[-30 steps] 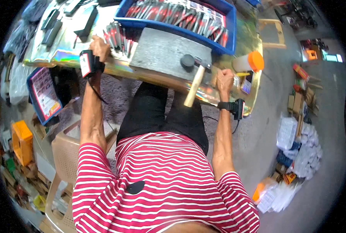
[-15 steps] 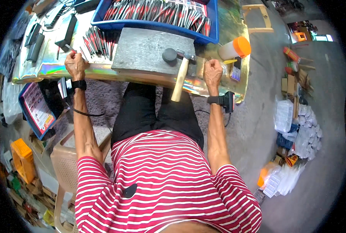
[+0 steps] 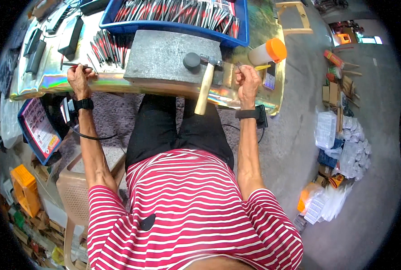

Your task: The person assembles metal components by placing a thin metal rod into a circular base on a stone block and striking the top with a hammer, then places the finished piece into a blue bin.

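Observation:
My left hand is closed around a slim dark tool with a red part, held over the table's front left. Beside it lies a bunch of slim red-and-black pieces. My right hand has its fingers curled together at the front right; what they hold, if anything, is too small to make out. Near its fingertips are a yellow strip and a clear jar with an orange lid. Between my hands a hammer and a round black piece rest on a grey slab.
A blue tray full of slim red-and-black pieces stands behind the slab. Black boxes sit at the table's left. A phone-like device lies at its right edge. A plastic chair and an orange crate stand lower left.
My left hand has turned, and the slim tool now points left above the table. My right hand has rotated slightly, its knuckles showing more. The whole view has shifted a little.

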Demonstrator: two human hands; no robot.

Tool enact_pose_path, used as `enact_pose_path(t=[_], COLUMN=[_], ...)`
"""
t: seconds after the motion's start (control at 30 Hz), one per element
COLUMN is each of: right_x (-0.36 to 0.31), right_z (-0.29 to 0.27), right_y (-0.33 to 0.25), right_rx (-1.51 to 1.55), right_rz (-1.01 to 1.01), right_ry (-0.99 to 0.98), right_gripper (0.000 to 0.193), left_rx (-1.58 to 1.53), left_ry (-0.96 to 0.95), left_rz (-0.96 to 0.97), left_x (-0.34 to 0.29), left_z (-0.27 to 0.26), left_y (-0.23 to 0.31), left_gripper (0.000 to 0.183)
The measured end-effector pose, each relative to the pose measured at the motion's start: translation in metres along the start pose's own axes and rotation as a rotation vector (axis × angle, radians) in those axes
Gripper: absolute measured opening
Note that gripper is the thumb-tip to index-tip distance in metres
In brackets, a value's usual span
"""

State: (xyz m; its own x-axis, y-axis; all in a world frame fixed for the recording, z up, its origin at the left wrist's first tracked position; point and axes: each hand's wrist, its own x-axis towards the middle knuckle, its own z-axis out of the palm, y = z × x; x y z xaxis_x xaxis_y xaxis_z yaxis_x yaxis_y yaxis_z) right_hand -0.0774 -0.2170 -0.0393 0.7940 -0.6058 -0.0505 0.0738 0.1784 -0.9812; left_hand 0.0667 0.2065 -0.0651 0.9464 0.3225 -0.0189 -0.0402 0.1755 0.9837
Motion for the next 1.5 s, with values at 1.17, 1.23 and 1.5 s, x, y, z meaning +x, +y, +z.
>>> enact_pose_path(t=[1.17,1.23,1.5], right_x=[-0.017,-0.023,-0.049], right_z=[0.019,0.029,0.065], right_y=[-0.029,-0.037,-0.068], right_rx=[0.099,0.147,0.318], right_rz=[0.1,0.145,0.272], right_ry=[-0.248,-0.289,-0.461], right_gripper=[0.013,0.013,0.016], left_rx=[-0.213,-0.232,-0.375], left_ry=[-0.301,-0.386,-0.684], left_rz=[-0.008,-0.029,-0.315], left_x=[-0.09,-0.105,-0.155], left_z=[0.075,0.088,0.133], left_y=[0.071,0.074,0.077], left_gripper=[0.023,0.028,0.02])
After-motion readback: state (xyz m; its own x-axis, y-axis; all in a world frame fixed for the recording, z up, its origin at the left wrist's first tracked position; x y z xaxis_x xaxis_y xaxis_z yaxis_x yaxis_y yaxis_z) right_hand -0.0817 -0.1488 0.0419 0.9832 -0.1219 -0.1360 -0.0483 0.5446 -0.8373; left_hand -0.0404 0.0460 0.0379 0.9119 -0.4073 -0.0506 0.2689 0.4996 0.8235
